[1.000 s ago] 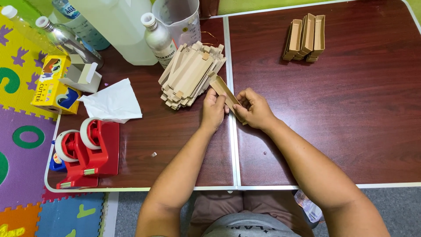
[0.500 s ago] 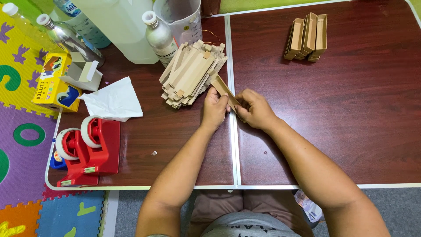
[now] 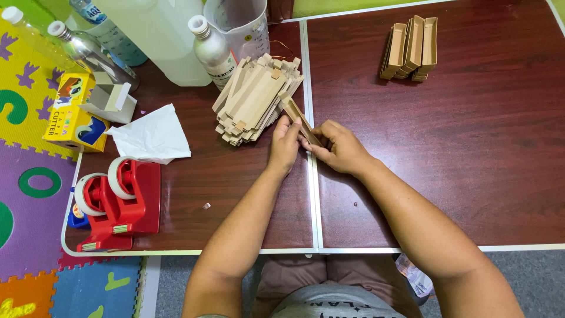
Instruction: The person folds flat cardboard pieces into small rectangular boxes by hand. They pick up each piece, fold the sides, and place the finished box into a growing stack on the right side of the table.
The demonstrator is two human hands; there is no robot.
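Observation:
Both of my hands hold one long narrow brown cardboard piece [image 3: 296, 116] over the seam between two dark wood tables. My left hand [image 3: 284, 144] pinches its left side and my right hand [image 3: 336, 146] grips its near end. The piece slants up and to the left, its far end touching a loose heap of similar flat cardboard strips [image 3: 254, 98]. A small stack of folded cardboard trays [image 3: 412, 48] stands apart at the far right.
A red double tape dispenser [image 3: 118, 200] sits near the table's [image 3: 459, 176] front left corner. Crumpled white paper [image 3: 150, 136], a yellow box [image 3: 73, 115], bottles [image 3: 212, 50], a large white jug [image 3: 162, 32] and a clear measuring jug [image 3: 241, 26] crowd the far left. Foam puzzle mats [image 3: 29, 194] cover the floor.
My hands stay in the same spot on the cardboard piece, with only slight finger shifts. Nothing else has moved.

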